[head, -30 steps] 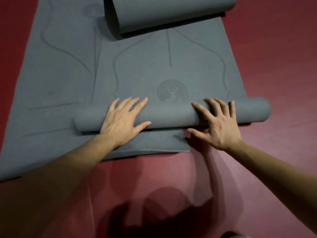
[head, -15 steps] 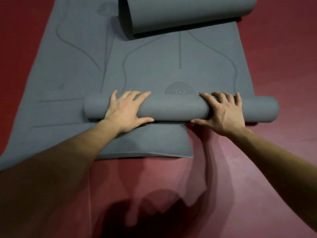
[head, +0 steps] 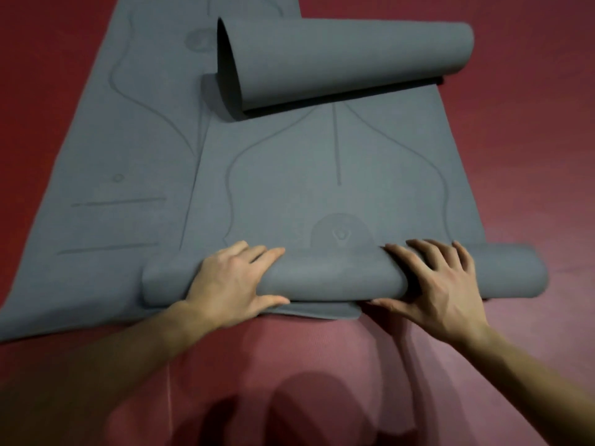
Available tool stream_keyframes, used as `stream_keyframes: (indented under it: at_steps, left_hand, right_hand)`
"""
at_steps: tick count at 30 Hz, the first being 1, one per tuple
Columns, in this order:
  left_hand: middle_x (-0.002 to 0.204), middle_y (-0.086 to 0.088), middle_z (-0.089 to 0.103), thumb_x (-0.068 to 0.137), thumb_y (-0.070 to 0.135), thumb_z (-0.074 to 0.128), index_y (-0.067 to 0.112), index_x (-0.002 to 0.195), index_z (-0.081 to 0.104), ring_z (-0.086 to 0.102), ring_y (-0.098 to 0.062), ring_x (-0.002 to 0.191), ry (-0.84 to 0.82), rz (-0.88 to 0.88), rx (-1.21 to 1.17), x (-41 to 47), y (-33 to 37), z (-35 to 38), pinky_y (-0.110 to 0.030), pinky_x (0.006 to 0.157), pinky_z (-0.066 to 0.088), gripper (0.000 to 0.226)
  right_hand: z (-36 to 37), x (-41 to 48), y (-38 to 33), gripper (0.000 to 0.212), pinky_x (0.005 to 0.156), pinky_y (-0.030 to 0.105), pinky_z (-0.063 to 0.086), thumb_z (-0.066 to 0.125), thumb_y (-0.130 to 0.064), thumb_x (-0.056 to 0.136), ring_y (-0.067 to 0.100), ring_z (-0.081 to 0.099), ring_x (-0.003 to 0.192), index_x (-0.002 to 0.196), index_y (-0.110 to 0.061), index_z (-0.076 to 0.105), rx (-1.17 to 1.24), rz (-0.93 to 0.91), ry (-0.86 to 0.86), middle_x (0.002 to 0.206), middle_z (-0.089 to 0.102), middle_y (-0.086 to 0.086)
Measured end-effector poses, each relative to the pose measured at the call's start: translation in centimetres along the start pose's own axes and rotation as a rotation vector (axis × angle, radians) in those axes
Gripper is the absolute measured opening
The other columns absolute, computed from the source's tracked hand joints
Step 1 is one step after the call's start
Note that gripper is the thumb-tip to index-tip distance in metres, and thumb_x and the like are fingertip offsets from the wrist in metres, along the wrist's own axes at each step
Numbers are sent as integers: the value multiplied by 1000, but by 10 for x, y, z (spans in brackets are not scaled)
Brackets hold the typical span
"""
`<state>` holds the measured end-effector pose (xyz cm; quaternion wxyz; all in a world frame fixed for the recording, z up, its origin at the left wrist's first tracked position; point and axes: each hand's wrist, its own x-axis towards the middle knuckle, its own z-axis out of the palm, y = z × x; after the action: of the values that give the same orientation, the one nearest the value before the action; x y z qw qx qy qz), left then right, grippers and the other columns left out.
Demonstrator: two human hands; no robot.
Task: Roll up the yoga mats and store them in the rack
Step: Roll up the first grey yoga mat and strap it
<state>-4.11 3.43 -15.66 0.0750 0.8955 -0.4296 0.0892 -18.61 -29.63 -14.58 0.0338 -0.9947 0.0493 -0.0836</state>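
Note:
A grey yoga mat (head: 338, 162) with printed lines lies on the red floor, its near end wound into a roll (head: 335, 278) that runs left to right. My left hand (head: 231, 281) presses on the roll left of centre, fingers spread over its top and thumb at its near side. My right hand (head: 441, 284) presses on the roll right of centre in the same way. The mat's far end curls back over itself in a loose fold (head: 347, 59). A second grey mat (head: 106, 175) lies flat beneath and to the left.
Red floor (head: 531, 140) surrounds the mats on the right, left and near side. A corner of the lower mat (head: 322, 312) shows just under the roll. My shadow falls on the floor near the bottom. No rack is in view.
The roll has moved forward along the mat and grown thicker, now covering part of the round logo. Both hands have travelled forward with it.

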Motion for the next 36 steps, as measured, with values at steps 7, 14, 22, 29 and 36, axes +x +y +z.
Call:
stream_keyframes:
  at_steps: [7, 14, 22, 29, 36]
  left_hand:
    - [116, 4, 71, 75, 87, 47, 23, 136, 62, 68, -24, 99, -86, -40, -70, -6, 2, -1, -38, 83, 59, 89]
    - [132, 6, 59, 86, 71, 55, 32, 141, 56, 57, -19, 120, -38, -77, -168, -1, 10, -5, -39, 104, 42, 68]
    - [128, 8, 66, 79, 86, 36, 36, 136, 60, 59, -20, 120, -227, -161, -242, 52, -22, -8, -37, 103, 40, 80]
    - [122, 2, 70, 86, 66, 59, 20, 124, 71, 64, -24, 111, 155, -89, -118, 36, -13, 6, -43, 104, 44, 61]
    - [157, 1, 44, 71, 92, 35, 19, 159, 29, 40, -22, 146, -205, -80, 23, 45, -28, 7, -46, 122, 27, 114]
  right_hand:
    - [6, -20, -8, 88, 120, 61, 23, 53, -87, 78, 40, 51, 133, 139, -26, 63, 20, 19, 7, 140, 58, 14]
    - [8, 15, 11, 91, 120, 62, 23, 37, -95, 80, 34, 50, 135, 145, -34, 57, 13, -29, -92, 143, 56, 11]
    - [2, 29, 1, 85, 119, 68, 16, 42, -91, 80, 34, 43, 141, 145, -37, 54, 88, -24, -50, 151, 47, 10]
    - [12, 53, 8, 95, 121, 68, 15, 30, -97, 78, 35, 38, 144, 154, -40, 39, -13, -15, -140, 150, 49, 8]
    - [11, 67, 11, 102, 118, 71, 15, 36, -97, 73, 39, 39, 142, 155, -37, 34, -5, 43, -143, 150, 47, 17]
